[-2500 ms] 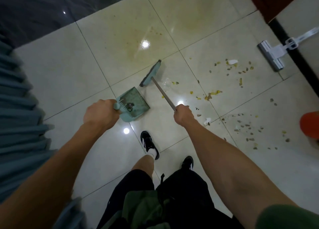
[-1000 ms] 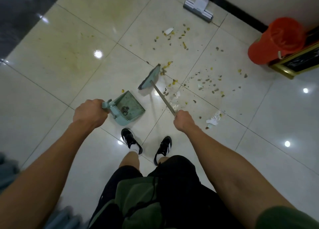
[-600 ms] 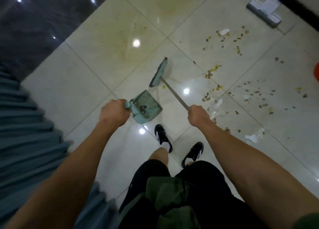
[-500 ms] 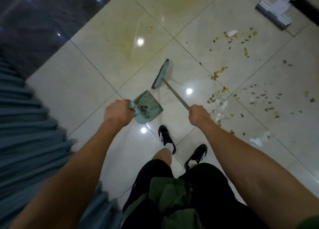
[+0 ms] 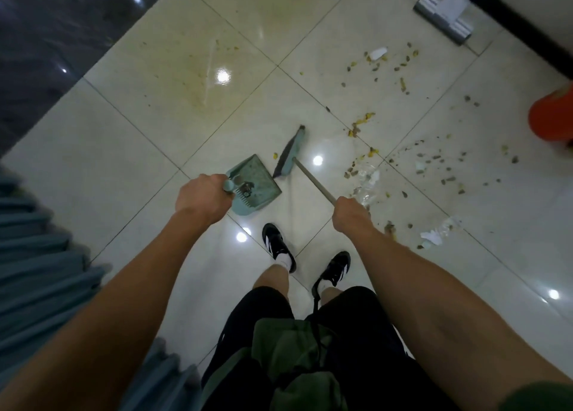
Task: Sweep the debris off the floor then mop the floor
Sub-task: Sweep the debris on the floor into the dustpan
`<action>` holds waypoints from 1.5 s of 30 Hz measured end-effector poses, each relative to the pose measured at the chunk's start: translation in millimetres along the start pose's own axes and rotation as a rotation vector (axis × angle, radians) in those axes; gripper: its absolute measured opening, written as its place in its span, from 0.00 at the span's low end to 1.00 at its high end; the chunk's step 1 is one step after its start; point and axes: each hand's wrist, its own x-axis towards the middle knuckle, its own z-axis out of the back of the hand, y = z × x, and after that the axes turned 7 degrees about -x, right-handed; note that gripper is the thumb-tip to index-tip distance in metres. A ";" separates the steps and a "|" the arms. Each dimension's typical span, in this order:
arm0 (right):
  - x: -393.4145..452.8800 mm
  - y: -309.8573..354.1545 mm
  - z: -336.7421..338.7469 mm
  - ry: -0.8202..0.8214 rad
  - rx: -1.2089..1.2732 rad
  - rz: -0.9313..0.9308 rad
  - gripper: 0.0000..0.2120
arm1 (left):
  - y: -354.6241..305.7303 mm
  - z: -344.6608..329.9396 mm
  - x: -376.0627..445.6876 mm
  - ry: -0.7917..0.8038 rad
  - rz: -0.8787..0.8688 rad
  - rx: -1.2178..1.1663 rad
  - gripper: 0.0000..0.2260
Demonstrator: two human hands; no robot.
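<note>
At the far left hangs a blue pleated curtain [image 5: 37, 274], and beyond it a dark stone floor strip [image 5: 62, 32] borders the pale tiles [image 5: 124, 138]. The left hand [image 5: 203, 198] is curled tight round the handle of a teal dustpan [image 5: 252, 186], which sits low over the tile with a small dark clump near its comb teeth. Just right of the pan's open edge is the teal broom head [image 5: 290, 152], tilted on its dark bristles, one yellow crumb between the two. Its thin metal handle [image 5: 313, 179] runs back to the right hand [image 5: 350, 214], which is fisted round it. Below stand two black shoes [image 5: 277, 245] with white stripes.

To the right the debris [image 5: 434, 162] lies scattered: yellow and brown crumbs, clear plastic bits and three white paper scraps, spread from the broom head's right out to the mop. One grey flat mop head [image 5: 443, 20] lies by the black skirting at the top right, and one orange bucket [image 5: 553, 116] is cut off by the right edge.

Compared with half a second ago, the broom head has drawn closer to the dustpan's mouth; both hands keep their grips, and the crumbs lie much as before
</note>
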 end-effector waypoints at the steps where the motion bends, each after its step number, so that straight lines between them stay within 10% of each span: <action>1: -4.2 -15.0 -3.2 0.003 0.008 -0.017 0.12 | -12.1 -2.0 -1.5 -0.002 -0.017 0.010 0.10; 15: -45.8 -180.8 -45.5 0.008 0.246 -0.082 0.12 | -135.6 -27.9 -23.5 -0.032 -0.096 0.008 0.09; 36: -2.5 72.1 1.1 -0.075 -0.175 0.107 0.19 | 75.2 19.3 43.9 0.002 0.019 -0.017 0.09; 45: -12.8 77.9 3.3 -0.054 -0.177 0.002 0.17 | 69.4 39.2 78.6 0.030 -0.096 -0.015 0.09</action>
